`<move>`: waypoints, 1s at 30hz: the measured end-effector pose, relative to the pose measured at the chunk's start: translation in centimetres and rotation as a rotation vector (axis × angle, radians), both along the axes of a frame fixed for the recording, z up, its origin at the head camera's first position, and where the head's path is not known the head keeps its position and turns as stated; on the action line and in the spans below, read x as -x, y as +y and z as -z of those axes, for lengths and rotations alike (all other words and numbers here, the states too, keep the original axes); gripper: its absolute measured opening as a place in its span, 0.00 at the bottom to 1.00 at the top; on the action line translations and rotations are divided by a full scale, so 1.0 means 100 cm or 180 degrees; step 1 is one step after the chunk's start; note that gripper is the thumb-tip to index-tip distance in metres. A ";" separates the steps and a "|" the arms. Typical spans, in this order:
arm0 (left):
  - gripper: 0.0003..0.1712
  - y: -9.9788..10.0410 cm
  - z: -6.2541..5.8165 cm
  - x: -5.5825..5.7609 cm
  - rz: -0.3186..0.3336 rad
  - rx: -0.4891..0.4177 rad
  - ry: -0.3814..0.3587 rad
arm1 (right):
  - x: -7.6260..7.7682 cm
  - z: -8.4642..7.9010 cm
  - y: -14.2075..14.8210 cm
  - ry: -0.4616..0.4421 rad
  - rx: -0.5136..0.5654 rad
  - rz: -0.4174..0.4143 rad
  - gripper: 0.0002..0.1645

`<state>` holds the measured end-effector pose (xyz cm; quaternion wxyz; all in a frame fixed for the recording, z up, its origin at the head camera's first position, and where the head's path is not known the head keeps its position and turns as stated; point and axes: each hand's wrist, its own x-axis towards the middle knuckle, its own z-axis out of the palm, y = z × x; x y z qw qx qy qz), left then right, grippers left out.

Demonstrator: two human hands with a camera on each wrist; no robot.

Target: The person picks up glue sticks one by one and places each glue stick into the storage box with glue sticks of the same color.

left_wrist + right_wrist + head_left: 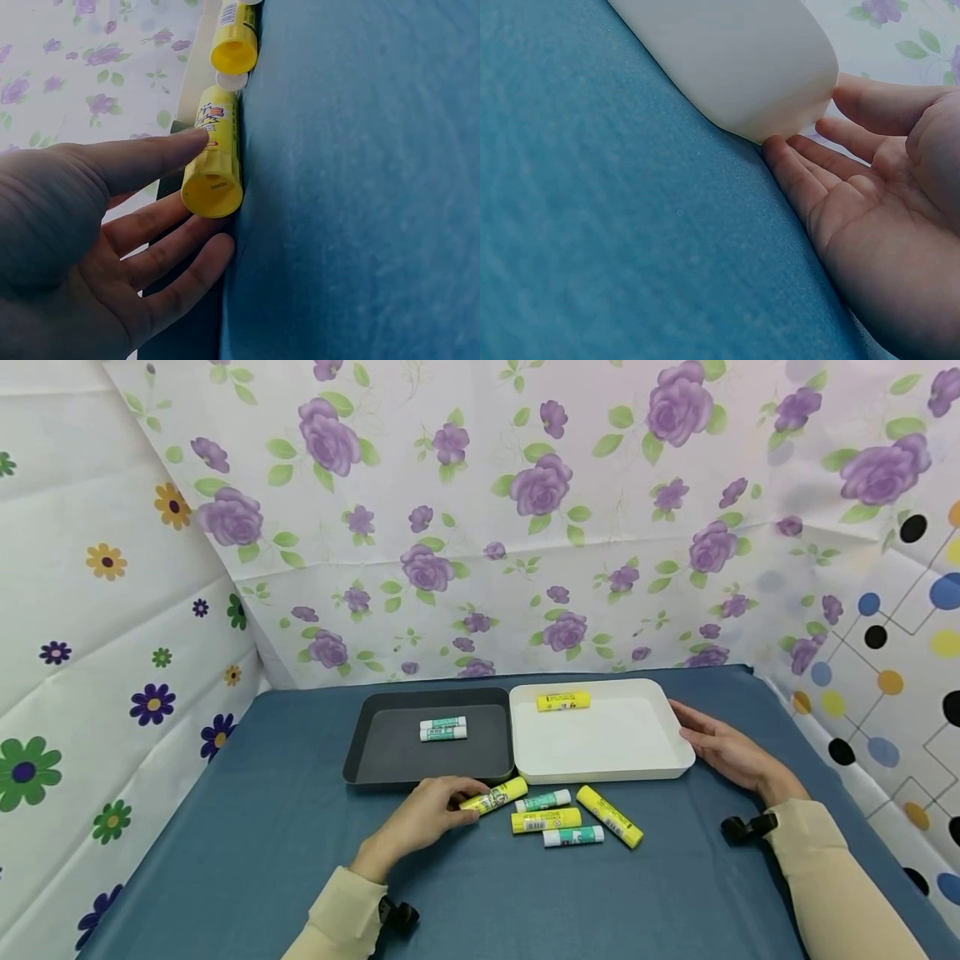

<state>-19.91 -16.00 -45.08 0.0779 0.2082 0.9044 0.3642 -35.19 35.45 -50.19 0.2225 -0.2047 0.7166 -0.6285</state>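
Note:
My left hand (423, 818) holds a yellow glue stick (504, 794) by its near end, in front of the seam between the trays. In the left wrist view the thumb lies along the side of that glue stick (214, 169), with the other fingers beneath and behind it. My right hand (727, 752) touches the right end of the white tray (607, 752). Seen from the right wrist, its fingers are fairly straight, with fingertips against the wall of the tray (742, 60). One yellow glue stick (563, 701) lies inside this tray.
Left of the white tray, a dark grey tray (382, 752) holds two small green-and-white glue sticks (443, 734). On the blue cloth (637, 902) before the trays lie several more, including a slanted yellow glue stick (610, 817) and a green-and-white one (573, 836). Floral curtains (480, 527) stand behind.

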 end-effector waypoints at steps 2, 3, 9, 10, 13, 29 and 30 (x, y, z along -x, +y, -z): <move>0.19 0.001 0.001 0.000 -0.0010 -0.0031 -0.0003 | 0.000 0.000 0.000 0.0003 0.0006 -0.0003 0.42; 0.19 0.001 0.001 0.000 -0.0020 -0.0030 -0.0003 | 0.000 0.000 0.000 0.0006 0.0004 -0.0007 0.42; 0.16 0.003 0.002 -0.001 -0.0058 0.0040 0.0005 | -0.001 0.001 0.000 0.0003 0.0003 -0.0004 0.41; 0.16 0.003 0.001 -0.001 -0.0067 0.0057 0.0010 | -0.001 0.000 0.000 -0.0003 0.0007 -0.0003 0.42; 0.17 0.003 -0.001 -0.002 -0.0096 0.0110 0.0037 | -0.002 0.000 0.000 -0.0020 0.0019 0.0000 0.42; 0.20 -0.002 -0.008 -0.002 -0.0037 0.0138 -0.0050 | -0.001 -0.001 -0.001 -0.0023 -0.0006 0.0021 0.42; 0.20 -0.003 -0.008 -0.002 -0.0024 0.0124 -0.0071 | -0.001 -0.001 -0.001 -0.0027 -0.0003 0.0019 0.42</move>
